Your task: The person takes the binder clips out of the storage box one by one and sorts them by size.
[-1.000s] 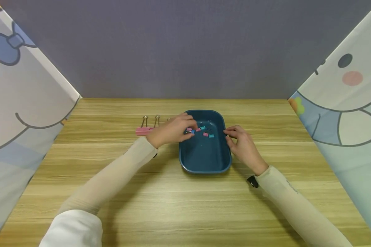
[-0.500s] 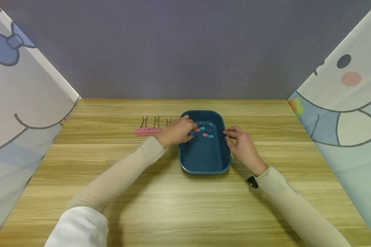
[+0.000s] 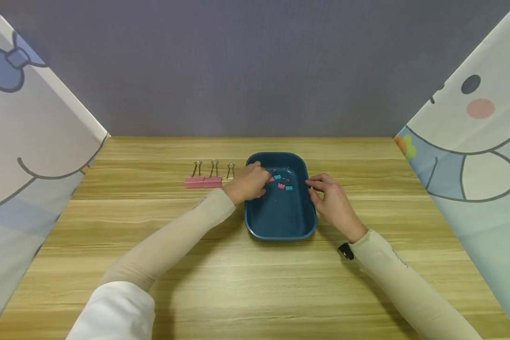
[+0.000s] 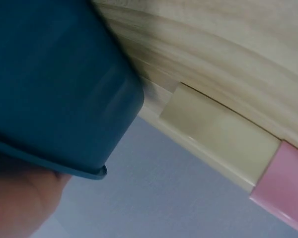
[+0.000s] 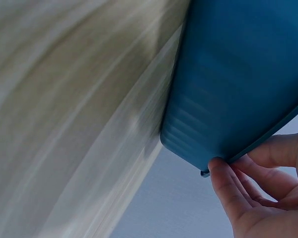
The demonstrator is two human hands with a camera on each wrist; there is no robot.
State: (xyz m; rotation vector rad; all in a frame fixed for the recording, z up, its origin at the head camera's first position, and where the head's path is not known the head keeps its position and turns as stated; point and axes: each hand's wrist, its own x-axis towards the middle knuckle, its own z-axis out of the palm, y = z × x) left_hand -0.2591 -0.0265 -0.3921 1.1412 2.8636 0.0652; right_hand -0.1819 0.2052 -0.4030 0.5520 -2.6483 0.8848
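Observation:
A dark blue plastic tray (image 3: 280,222) stands on the table. Inside lie several small binder clips, among them a pink clip (image 3: 281,186) and a teal clip (image 3: 289,188). My left hand (image 3: 247,182) reaches over the tray's left rim, its fingers bent down among the clips. The fingertips are hidden behind the hand, and I cannot tell whether they pinch a clip. On the opposite side my right hand (image 3: 335,205) grips the tray's right rim between thumb and fingers; the right wrist view shows this rim (image 5: 268,134) between them.
Left of the tray, large binder clips stand in a row with handles upward: two pink ones (image 3: 212,182) and a cream one (image 4: 218,134). A grey partition (image 3: 255,71) rises behind the wooden table (image 3: 238,293). Cartoon-printed panels (image 3: 471,189) flank both sides.
My left hand has moved slightly right and lower over the tray. A blue clip seen between its finger and thumb is now hidden. The right hand stays on the rim.

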